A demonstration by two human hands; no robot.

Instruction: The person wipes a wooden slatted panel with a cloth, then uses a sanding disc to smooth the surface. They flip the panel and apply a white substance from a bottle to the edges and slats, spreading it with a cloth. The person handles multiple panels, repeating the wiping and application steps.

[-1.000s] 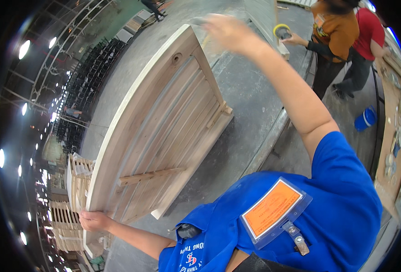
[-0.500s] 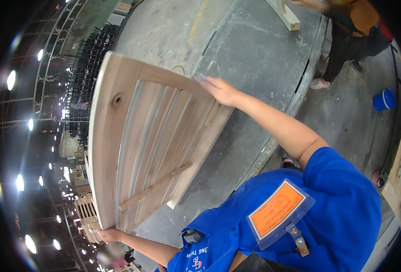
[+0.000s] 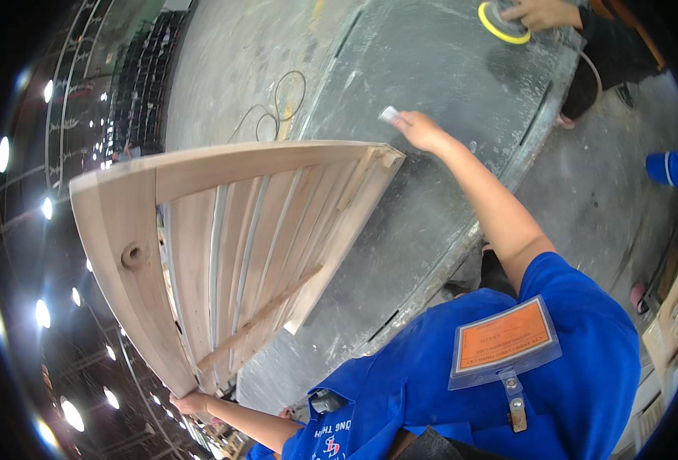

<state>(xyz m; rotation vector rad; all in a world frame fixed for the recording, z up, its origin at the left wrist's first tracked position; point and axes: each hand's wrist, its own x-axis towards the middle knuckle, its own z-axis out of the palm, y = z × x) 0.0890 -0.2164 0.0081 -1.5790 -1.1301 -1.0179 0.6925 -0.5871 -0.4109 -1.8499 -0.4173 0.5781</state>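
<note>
Panel [image 3: 231,238] of pale wood stood on its long edge on the grey counter [image 3: 438,207], its slatted face toward the wearer. One end corner came down between the counter's two long edges, and the raised side reached out past the far edge. A batten [image 3: 266,313] ran slantwise across the slats.

The left hand [image 3: 191,402] was closed around the raised corner nearest the body, fingers bent over the wood. The right hand [image 3: 421,130] hung above the counter, just beside the panel's far end but apart from it, its fingers drawn together on a small pale pad [image 3: 389,115] – too small to tell what kind.

The step in hand looked to be steadying and turning the panel on its edge, with the pad held clear of the wood. The next move, as I judged it, called for a firm left grip and a settled lower edge before the pad met the wood – a panel held by one corner could swing or slip.

Near the counter's far right corner, a co-worker's hand [image 3: 542,11] held a yellow-rimmed sander [image 3: 501,32]. A cable [image 3: 277,115] lay looped on the floor beyond the far edge.
</note>
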